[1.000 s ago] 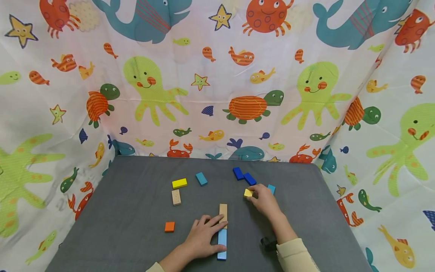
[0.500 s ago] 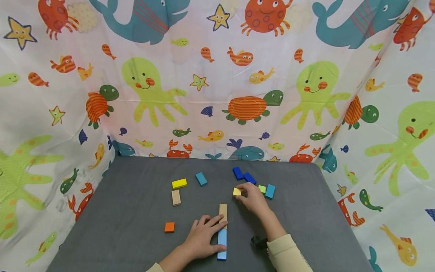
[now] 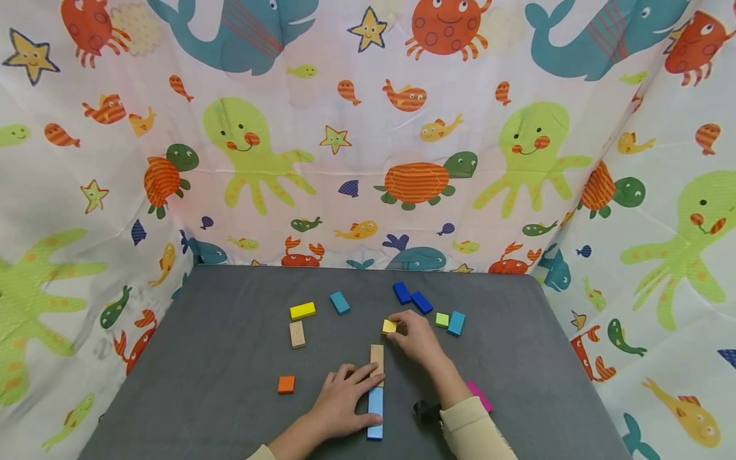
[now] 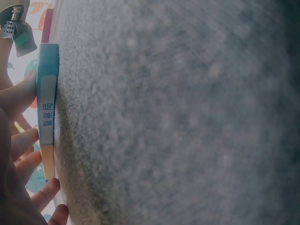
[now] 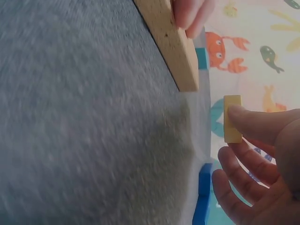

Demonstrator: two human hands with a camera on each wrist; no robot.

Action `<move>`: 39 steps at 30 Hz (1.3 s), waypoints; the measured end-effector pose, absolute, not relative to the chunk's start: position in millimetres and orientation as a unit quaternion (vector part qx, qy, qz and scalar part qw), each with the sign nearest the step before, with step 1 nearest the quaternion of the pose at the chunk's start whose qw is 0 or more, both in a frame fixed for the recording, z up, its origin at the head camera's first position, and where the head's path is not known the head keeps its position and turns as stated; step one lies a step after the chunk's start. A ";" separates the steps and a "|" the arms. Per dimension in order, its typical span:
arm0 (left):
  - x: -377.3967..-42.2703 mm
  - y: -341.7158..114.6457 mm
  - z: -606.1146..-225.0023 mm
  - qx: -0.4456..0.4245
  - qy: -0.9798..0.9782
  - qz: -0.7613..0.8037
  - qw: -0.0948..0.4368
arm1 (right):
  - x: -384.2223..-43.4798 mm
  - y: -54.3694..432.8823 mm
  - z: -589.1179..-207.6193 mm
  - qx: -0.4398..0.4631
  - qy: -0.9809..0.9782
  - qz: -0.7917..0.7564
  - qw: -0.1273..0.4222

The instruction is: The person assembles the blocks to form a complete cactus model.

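Observation:
A wooden block (image 3: 376, 352) and a light-blue block (image 3: 375, 399) lie end to end in a straight row. My left hand (image 3: 343, 404) rests on this row, fingertips on the wooden block and thumb on the light-blue one. In the left wrist view, dark characters show on the side of the light-blue block (image 4: 47, 112). Just beyond the row's far end, my right hand (image 3: 418, 337) pinches a small yellow block (image 3: 388, 326) between thumb and fingers. The right wrist view shows that yellow block (image 5: 232, 129) held above the grey surface.
Right of centre lie two dark-blue blocks (image 3: 421, 302), a lime block (image 3: 441, 320) and a teal block (image 3: 456, 323). To the left are yellow (image 3: 302, 311), teal (image 3: 340, 303), wooden (image 3: 297, 335) and orange (image 3: 286, 384) blocks. My right sleeve partly covers a magenta block (image 3: 478, 395).
My right hand has carried the small yellow block leftward, toward the row's far end. The lime and magenta blocks have come into sight. The left hand has stayed in place.

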State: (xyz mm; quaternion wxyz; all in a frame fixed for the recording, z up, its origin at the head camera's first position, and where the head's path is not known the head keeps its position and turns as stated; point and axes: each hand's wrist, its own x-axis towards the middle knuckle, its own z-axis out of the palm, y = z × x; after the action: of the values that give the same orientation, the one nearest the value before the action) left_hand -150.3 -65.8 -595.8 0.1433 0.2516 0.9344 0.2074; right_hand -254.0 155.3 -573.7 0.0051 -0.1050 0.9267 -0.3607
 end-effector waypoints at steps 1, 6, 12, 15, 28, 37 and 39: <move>-150.4 -65.8 -596.1 0.251 0.935 0.207 0.143 | -253.6 154.1 -574.4 -0.105 0.926 -0.362 0.006; -151.1 -65.6 -598.1 0.251 0.935 0.207 0.139 | -252.5 148.5 -578.0 -0.108 0.925 -0.364 0.014; -151.6 -66.0 -601.7 0.252 0.935 0.208 0.138 | -251.6 141.4 -581.6 -0.109 0.922 -0.372 0.025; -151.6 -66.2 -602.0 0.251 0.935 0.209 0.141 | -252.2 138.4 -583.7 -0.115 0.922 -0.369 0.028; -152.3 -65.3 -602.2 0.252 0.934 0.210 0.142 | -253.6 135.0 -588.3 -0.125 0.923 -0.360 0.054; -152.4 -66.3 -601.2 0.251 0.934 0.210 0.141 | -253.4 136.1 -588.5 -0.148 0.919 -0.359 0.066; -152.3 -66.5 -601.0 0.252 0.934 0.210 0.140 | -253.3 136.2 -588.3 -0.147 0.919 -0.360 0.070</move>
State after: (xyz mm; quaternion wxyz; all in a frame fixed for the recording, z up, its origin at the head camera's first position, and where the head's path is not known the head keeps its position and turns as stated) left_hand -152.3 -66.5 -601.0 0.1397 0.2521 0.9342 0.2100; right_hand -253.3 136.2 -588.3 0.0697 -0.1474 0.9188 -0.3595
